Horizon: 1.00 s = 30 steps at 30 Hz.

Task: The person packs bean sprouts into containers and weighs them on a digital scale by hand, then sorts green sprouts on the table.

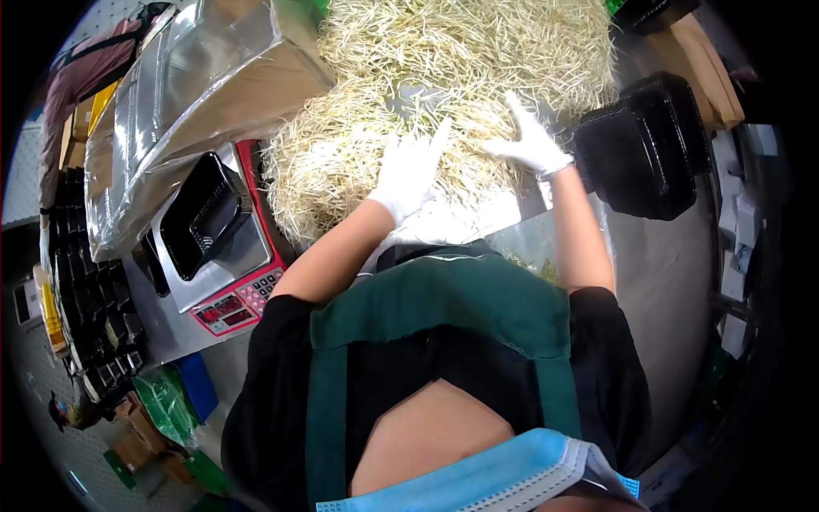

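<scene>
A large heap of pale bean sprouts [461, 43] covers the work table. My left hand [409, 175], in a white glove, lies on the near part of the heap with its fingers spread forward. To its right, my right hand [535, 143], also gloved in white, has thumb and fingers wide apart at the sprouts' right side. Neither hand holds anything visible. Between and beyond the hands, a small grey patch of table shows through the sprouts.
A black tray [205, 218] rests on a red scale [243, 303] at the left. Behind it stands a plastic-covered box [196, 102]. Stacked black trays [640, 145] are at the right. A person [94, 68] is at the far upper left.
</scene>
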Motion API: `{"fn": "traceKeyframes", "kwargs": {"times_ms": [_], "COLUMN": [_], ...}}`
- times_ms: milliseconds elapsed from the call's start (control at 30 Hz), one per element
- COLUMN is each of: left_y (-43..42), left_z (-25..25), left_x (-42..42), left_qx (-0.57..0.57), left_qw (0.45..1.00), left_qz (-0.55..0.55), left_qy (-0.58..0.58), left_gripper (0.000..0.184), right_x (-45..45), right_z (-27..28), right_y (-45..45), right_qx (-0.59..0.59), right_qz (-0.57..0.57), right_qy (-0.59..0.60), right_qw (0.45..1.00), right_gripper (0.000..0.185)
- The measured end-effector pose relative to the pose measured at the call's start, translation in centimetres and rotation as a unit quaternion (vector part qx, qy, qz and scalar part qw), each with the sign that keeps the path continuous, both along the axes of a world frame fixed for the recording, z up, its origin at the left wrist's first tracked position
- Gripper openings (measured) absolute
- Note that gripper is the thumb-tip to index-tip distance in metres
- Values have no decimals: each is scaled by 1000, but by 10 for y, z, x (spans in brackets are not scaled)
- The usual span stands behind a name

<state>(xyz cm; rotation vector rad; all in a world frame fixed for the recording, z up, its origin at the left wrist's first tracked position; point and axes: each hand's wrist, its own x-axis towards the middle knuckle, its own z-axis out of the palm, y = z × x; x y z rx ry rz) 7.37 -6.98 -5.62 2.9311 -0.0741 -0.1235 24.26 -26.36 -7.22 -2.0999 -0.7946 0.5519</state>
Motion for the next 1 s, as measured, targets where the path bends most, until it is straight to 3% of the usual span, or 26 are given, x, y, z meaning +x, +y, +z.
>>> {"fn": "traceKeyframes", "kwargs": {"times_ms": [67, 133, 200, 267, 300, 367, 400, 433, 467, 500, 533, 567, 600, 633, 667, 733, 800, 900, 933, 967, 1000], "left_y": [-11, -15, -13, -11, -3, 25, 48, 54, 79, 96, 132, 150, 172, 193, 210, 195, 202, 166, 153, 137, 99], "left_z": [-6, -37, -23, 9, 17, 55, 61, 102, 101, 113, 103, 95, 86, 78, 63, 72, 63, 72, 62, 43, 61], "left_x": [15, 20, 7, -8, -25, -69, -96, -116, -140, -160, -192, -212, -235, -258, -274, -261, -241, -182, -157, -130, -104], "left_qx": [11, 66, 46, 40, 16, -140, -90, -123, -132, -48, 12, -170, -218, -262, -379, -528, -617, -656, -605, -586, -514], "left_qw": [1000, 995, 992, 996, 991, 972, 956, 925, 881, 826, 787, 688, 687, 684, 683, 604, 525, 624, 699, 737, 793], "left_qz": [19, 49, 49, 78, 72, 54, 84, 170, 238, 301, 361, 443, 467, 490, 451, 448, 399, 323, 280, 243, 243], "left_qy": [21, -54, -102, -27, -113, -182, -265, -317, -387, -475, -500, -549, -512, -472, -432, -394, -430, -276, -258, -233, -220], "left_gripper": [83, 77, 71, 70, 72, 66, 60, 47, 35, 29, 37, 52, 58, 64, 61, 62, 77, 86, 82, 79, 76], "right_x": [-39, -96, -103, -100, -85, -59, -46, -33, -23, -14, -9, -5, -7, -5, -9, -14, -16, -45, -56, -64, -69], "right_z": [7, 15, 5, -1, -3, -4, -6, -9, -14, -21, -21, -21, -9, 2, 15, 46, 70, 106, 116, 121, 116], "right_y": [20, 36, 38, 39, 39, 39, 37, 33, 29, 27, 23, 19, 17, 14, 13, 13, 15, 26, 31, 39, 47], "right_qx": [-55, -209, -215, -217, -203, -151, -151, -85, -18, 71, 153, 231, 291, 304, 318, 306, 278, 316, 263, 203, 164], "right_qz": [28, 7, -14, -39, -22, 6, 6, 32, 58, 43, 47, 43, 32, 44, 32, 35, 37, 34, 15, -3, -18], "right_qy": [-86, -251, -271, -290, -256, -232, -233, -218, -202, -106, 13, 132, 223, 213, 239, 212, 96, 67, -107, -278, -471], "right_qw": [994, 945, 938, 931, 945, 961, 961, 972, 977, 991, 987, 963, 930, 927, 917, 928, 955, 946, 959, 939, 867], "right_gripper": [123, 129, 128, 128, 127, 120, 120, 116, 113, 109, 108, 107, 106, 105, 105, 105, 103, 101, 102, 103, 100]}}
